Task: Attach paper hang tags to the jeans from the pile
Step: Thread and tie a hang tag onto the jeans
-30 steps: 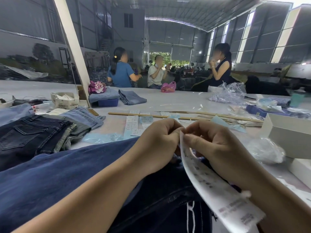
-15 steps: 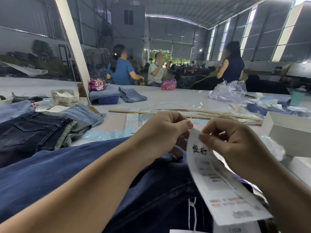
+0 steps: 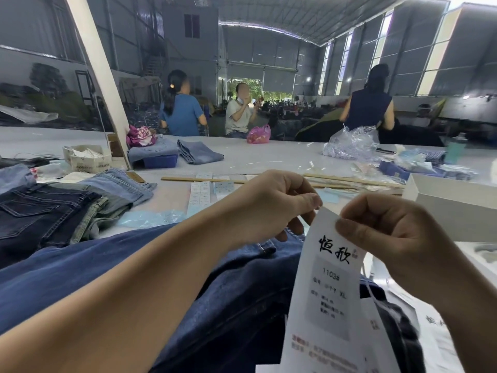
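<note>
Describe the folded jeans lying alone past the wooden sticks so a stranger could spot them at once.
Start at the slanted white post on the long table. To its right sits a blue box under denim; right again lie the folded jeans. Unlike the near left pile, they are one faded light-blue pair, unstacked.

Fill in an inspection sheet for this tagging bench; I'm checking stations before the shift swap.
Surface: pale table, crowded.
Job's things: dark jeans across the lap; white hang tag with its string; jeans pile at left.
Clutter: label strips, wooden sticks, plastic bags, white box.
Grip: left hand pinches at the tag's top edge; right hand pinches the tag's top.
Cables: dark cable at far left.
Surroundings: warehouse; three people beyond the table.
</note>
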Tool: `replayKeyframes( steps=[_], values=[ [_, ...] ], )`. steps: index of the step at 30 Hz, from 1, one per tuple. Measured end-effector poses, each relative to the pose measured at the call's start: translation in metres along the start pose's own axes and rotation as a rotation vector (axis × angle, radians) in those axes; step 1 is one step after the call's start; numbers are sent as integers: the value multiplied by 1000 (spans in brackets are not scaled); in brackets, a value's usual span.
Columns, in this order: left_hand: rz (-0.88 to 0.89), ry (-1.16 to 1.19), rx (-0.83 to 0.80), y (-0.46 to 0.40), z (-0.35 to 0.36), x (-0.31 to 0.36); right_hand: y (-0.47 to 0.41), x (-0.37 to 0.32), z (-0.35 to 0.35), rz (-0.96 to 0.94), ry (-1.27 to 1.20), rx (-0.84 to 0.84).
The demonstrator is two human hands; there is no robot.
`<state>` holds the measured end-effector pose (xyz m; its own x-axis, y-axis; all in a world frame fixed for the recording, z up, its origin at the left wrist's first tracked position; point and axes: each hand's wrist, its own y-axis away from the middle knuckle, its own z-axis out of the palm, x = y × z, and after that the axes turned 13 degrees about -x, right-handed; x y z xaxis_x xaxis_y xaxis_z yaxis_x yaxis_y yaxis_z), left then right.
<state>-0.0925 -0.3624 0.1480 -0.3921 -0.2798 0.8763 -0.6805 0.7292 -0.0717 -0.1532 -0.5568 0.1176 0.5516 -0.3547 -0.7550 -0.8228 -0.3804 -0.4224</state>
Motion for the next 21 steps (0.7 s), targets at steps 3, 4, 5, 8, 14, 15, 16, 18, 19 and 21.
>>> replayKeyframes(
  steps=[3,4,5,8,14,15,16,18,19,21],
  values=[
    [-8,-57,5,3,-7,-1,-1,2,4,-16,-92,-27],
    [-19,-84,8,6,-10,-2,-2,2,6,-19,-98,-31],
    [-31,-109,10,9,-14,-4,-4,2,8,-23,-67,-28],
    [-77,-180,26,22,-28,-9,-13,-4,14,-14,103,-15],
    [-317,-571,-36,55,-52,-22,-29,-19,23,54,133,35],
    [-375,-601,-77,59,-52,-24,-30,-21,25,59,137,46],
    [-422,-614,-107,62,-51,-25,-31,-23,27,62,144,59],
    [-462,-618,-126,65,-48,-26,-31,-25,28,80,165,74],
    [-453,-628,-120,65,-46,-26,-31,-24,27,92,171,81],
    [-382,-661,-85,61,-41,-25,-28,-15,22,120,155,100]
  ],
)
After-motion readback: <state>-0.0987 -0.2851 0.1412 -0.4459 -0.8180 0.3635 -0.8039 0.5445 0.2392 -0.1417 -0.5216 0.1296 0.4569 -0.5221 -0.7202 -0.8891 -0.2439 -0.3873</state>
